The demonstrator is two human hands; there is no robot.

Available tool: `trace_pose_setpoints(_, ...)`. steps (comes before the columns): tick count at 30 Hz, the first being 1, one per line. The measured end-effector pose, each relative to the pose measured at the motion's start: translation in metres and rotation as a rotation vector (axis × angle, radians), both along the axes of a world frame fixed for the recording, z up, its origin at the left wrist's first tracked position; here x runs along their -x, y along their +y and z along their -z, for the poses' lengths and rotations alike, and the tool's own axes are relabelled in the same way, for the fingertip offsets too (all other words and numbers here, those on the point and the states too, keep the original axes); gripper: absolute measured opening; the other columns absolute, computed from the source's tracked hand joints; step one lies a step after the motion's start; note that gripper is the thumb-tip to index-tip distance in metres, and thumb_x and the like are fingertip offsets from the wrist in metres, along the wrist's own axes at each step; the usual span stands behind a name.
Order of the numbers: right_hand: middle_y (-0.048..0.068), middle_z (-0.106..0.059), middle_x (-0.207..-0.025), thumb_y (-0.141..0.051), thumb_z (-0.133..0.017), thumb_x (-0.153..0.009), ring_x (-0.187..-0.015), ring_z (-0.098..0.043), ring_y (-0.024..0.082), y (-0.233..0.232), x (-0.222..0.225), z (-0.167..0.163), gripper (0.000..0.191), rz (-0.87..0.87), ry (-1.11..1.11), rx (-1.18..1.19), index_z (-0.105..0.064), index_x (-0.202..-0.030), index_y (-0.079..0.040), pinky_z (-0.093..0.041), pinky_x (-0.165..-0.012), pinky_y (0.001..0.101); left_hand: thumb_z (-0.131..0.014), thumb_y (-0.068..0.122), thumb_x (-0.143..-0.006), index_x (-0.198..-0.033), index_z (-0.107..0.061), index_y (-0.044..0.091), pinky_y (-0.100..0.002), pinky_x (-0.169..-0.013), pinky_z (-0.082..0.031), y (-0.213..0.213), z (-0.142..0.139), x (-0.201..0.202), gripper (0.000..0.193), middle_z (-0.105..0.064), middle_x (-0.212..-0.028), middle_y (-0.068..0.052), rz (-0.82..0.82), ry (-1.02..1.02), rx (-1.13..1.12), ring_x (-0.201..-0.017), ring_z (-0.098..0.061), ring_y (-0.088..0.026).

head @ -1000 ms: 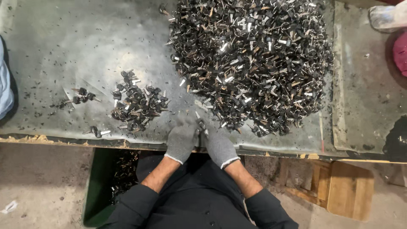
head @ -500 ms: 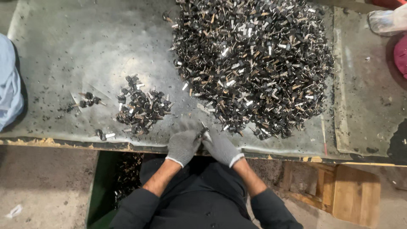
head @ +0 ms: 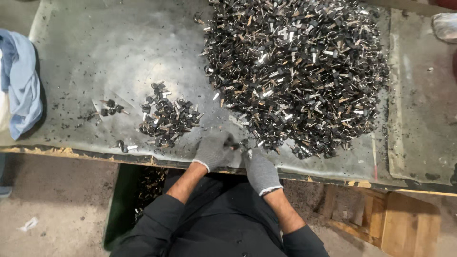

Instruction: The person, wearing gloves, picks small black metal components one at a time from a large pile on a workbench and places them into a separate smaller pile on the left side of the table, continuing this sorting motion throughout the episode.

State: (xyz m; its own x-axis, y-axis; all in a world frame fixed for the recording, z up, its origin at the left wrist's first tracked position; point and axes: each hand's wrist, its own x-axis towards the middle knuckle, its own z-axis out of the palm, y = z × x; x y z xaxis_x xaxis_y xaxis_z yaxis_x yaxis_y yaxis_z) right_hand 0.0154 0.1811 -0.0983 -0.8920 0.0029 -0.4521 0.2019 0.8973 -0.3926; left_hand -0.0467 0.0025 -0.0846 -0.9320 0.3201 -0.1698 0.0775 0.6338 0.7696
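Two grey-gloved hands, left hand (head: 213,150) and right hand (head: 259,170), are meeting at the grey counter (head: 119,57) edge, fingers pinching one small dark metal part (head: 236,144) together. One large heap of metal parts (head: 295,71) is lying just beyond; one small pile (head: 166,119) left; one blue cloth (head: 21,81).

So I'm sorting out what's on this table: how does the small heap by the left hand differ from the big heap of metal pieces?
The small heap holds far fewer pieces than the big heap. The small heap lies left of the gloved left hand, near the table's front edge; the big heap spreads across the middle and back. The small heap looks mostly dark, while the big heap shows many bright and tan bits. Both are loose piles of small dark metal parts.
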Motion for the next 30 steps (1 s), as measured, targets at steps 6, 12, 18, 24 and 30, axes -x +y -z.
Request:
trace_pose_setpoints(6, 0.028, -0.071, -0.091, -0.031, -0.059, -0.098, -0.087, -0.07, 0.048, -0.004, 0.013, 0.007, 0.038, -0.018, 0.096, 0.088, -0.054, -0.12, 0.0, -0.055, -0.078, 0.057, -0.071, 0.01, -0.078, -0.097, -0.075, 0.01, -0.049, -0.076, -0.056, 0.005, 0.011, -0.01, 0.02, -0.073, -0.09, -0.016, 0.027, 0.368, 0.012, -0.084, -0.07, -0.039)
trace_pose_setpoints(12, 0.028, -0.069, -0.101, -0.024, -0.059, -0.096, -0.089, -0.07, 0.046, -0.005, 0.022, 0.017, 0.036, -0.244, 0.287, 0.018, -0.056, -0.123, 0.0, -0.056, -0.074, 0.0535, -0.069, 0.007, -0.082, -0.093, -0.068, 0.006, -0.051, -0.08, -0.055, 0.005, 0.022, -0.015, 0.011, -0.071, -0.091, -0.019, -0.01, 0.313, -0.028, -0.089, -0.07, -0.04)
trace_pose_setpoints(18, 0.025, -0.072, -0.084, -0.03, -0.055, -0.1, -0.08, -0.072, 0.044, -0.002, 0.018, 0.009, 0.049, -0.076, -0.017, 0.061, -0.041, -0.137, 0.0, -0.057, -0.07, 0.0533, -0.071, 0.011, -0.082, -0.107, -0.067, 0.007, -0.052, -0.077, -0.053, 0.001, 0.02, -0.012, 0.026, -0.07, -0.09, -0.02, -0.038, 0.054, 0.0, -0.091, -0.068, -0.041)
trace_pose_setpoints(24, 0.024, -0.073, -0.086, -0.021, -0.052, -0.101, -0.083, -0.073, 0.043, -0.009, 0.019, 0.012, 0.023, -0.124, 0.142, -0.025, -0.057, -0.113, -0.002, -0.057, -0.071, 0.0549, -0.072, 0.007, -0.079, -0.099, -0.069, 0.005, -0.054, -0.075, -0.053, 0.003, 0.025, -0.01, 0.02, -0.068, -0.089, -0.021, 0.121, 0.422, 0.045, -0.085, -0.066, -0.044)
trace_pose_setpoints(30, 0.026, -0.071, -0.085, -0.025, -0.057, -0.096, -0.079, -0.072, 0.045, 0.003, 0.03, -0.001, 0.031, -0.167, 0.046, 0.073, -0.054, -0.114, 0.0, -0.057, -0.07, 0.0553, -0.072, 0.006, -0.073, -0.096, -0.069, 0.003, -0.055, -0.07, -0.052, 0.004, 0.021, -0.011, 0.024, -0.068, -0.086, -0.021, 0.017, 0.384, -0.003, -0.078, -0.065, -0.044)
